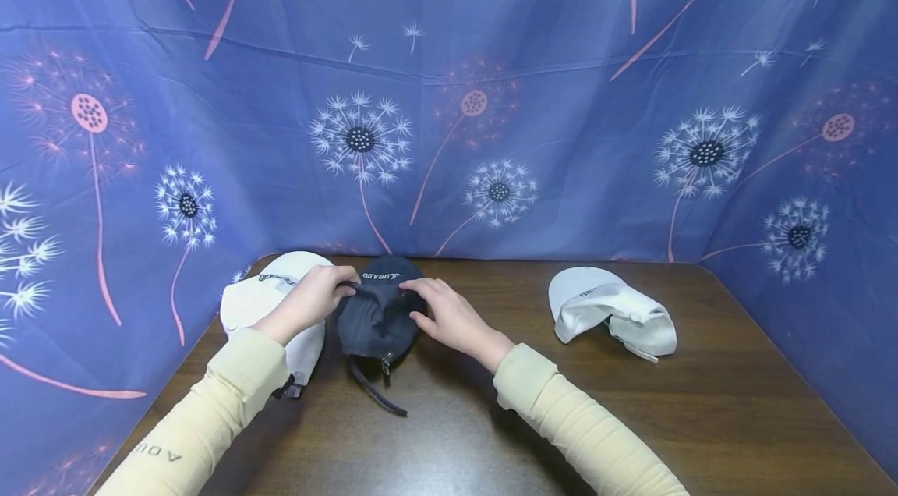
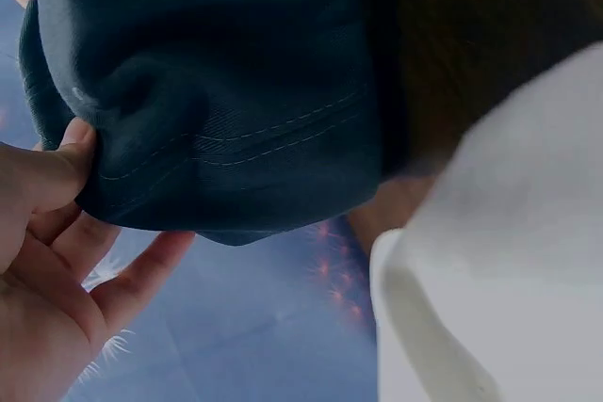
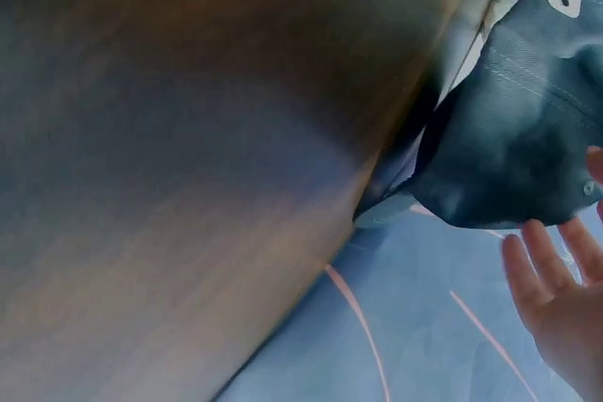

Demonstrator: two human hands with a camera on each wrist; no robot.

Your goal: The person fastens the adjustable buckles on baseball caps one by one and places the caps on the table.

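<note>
Our left hand pinches the dark, rounded fabric cap, which lies between our hands, about equally near each, its long axis running away from us; our right hand, thumb spread from nearly straight fingers, touches its opposite side

Evenly, fairly brightly lit in head view. Glaring softly off table, bottom centre; shadowed beside both sleeves. Dimmer in wrist views. Blurred across table, left of right wrist frame. Soft on white cap, lower right of left wrist frame; sharper on dark cap, upper left.
</note>
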